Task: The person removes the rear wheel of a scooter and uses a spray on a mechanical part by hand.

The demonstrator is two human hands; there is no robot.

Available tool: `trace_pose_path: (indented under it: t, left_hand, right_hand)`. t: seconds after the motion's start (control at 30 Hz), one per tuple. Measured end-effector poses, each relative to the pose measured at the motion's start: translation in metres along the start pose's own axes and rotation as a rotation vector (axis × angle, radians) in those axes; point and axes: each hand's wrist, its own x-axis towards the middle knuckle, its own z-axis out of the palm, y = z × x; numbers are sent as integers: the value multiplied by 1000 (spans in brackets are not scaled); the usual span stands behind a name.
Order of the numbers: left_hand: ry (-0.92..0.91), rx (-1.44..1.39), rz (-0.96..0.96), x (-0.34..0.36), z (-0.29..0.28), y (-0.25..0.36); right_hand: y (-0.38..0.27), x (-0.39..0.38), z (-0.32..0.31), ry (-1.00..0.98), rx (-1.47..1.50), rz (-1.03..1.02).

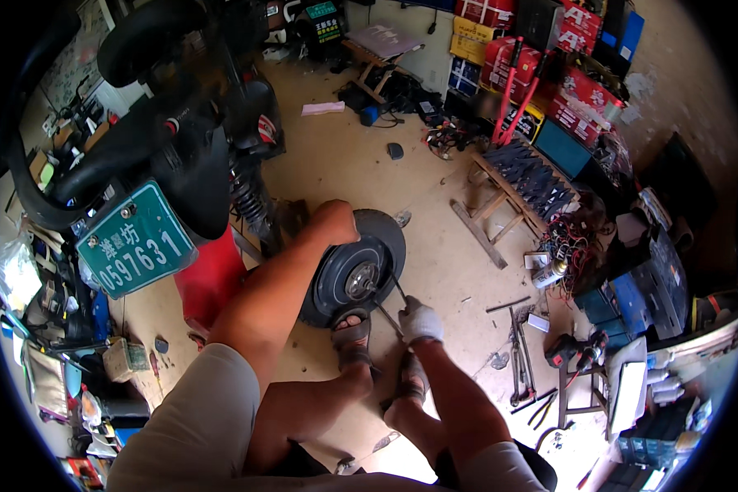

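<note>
A black scooter-type wheel with its tyre [389, 238] is on the floor before me, its metal hub [361, 281] facing up. My left hand [336, 223] is at the tyre's far left edge; its fingers are hidden. My right hand [421, 320], in a pale glove, closes around a thin metal tyre lever [398, 287], whose far end meets the wheel near the rim. A second metal rod [388, 318] slants from near the hub toward the same hand; whether the hand holds it too, I cannot tell. My left sandalled foot [351, 330] is against the wheel's near edge.
A scooter with a green plate [136, 238] stands close on the left. A wooden rack [500, 205] is at the right, with stacked boxes [582, 107] behind it. Long tools [521, 357], pliers [541, 412], a spray can [549, 275] and a stool [584, 389] are to my right.
</note>
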Motion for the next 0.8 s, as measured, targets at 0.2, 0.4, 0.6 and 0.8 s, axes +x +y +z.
trace_pose_path:
  t: [0.2, 0.4, 0.6, 0.8]
  left_hand:
    - [51, -3, 27, -1, 5, -7]
    - [72, -28, -15, 1, 10, -26]
    - [95, -16, 68, -9, -5, -17]
    - [29, -58, 15, -7, -1, -23]
  right_hand:
    - [48, 52, -49, -190, -302, -225]
    - [72, 85, -58, -176, -424, -331]
    - [133, 159, -16, 135, -677, -255]
    - [85, 229, -40, 231, -965, -344]
